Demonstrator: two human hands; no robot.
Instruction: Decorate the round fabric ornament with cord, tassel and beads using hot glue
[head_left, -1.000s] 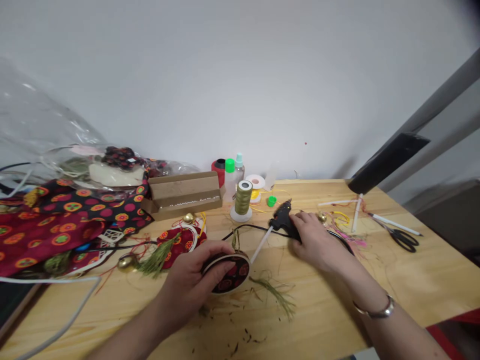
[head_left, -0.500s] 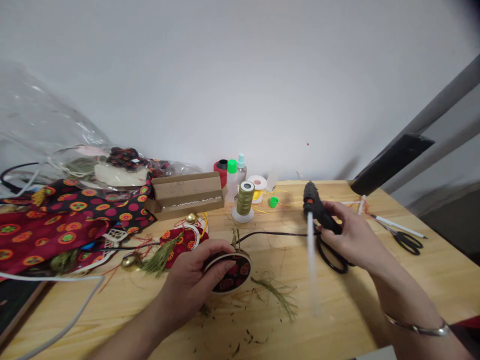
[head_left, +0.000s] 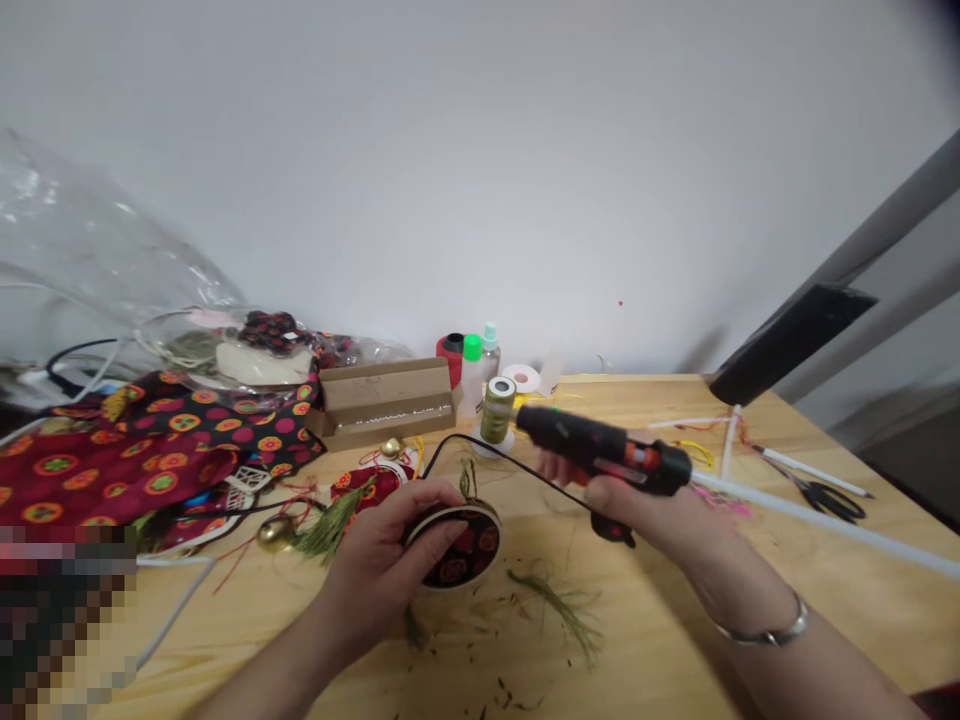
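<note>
My left hand [head_left: 394, 555] grips a round fabric-covered ornament [head_left: 469, 555], dark with red flower prints and a pale rim, its thumb lying across the face. A green cord loop [head_left: 468, 480] stands up from its top edge. My right hand [head_left: 637, 515] is closed around the handle of a black hot glue gun [head_left: 600, 450], nozzle pointing left. A long white glue stick [head_left: 832, 520] sticks out of its back toward the right. Below the hands lies a loose green thread tassel [head_left: 559, 610], with dark scraps scattered nearby.
Behind the hands stand an olive thread spool [head_left: 497, 410], a green-capped bottle [head_left: 472, 375] and an open cardboard box [head_left: 386, 400]. Patterned fabric [head_left: 112, 450] is heaped at left, near a gold bell [head_left: 276, 533]. Scissors [head_left: 832, 500] lie at right. The gun's black cord [head_left: 517, 460] arches across the middle.
My right hand has lifted the glue gun and turned it, so its nozzle points left and its glue stick trails right. My left hand keeps the ornament in nearly the same place.
</note>
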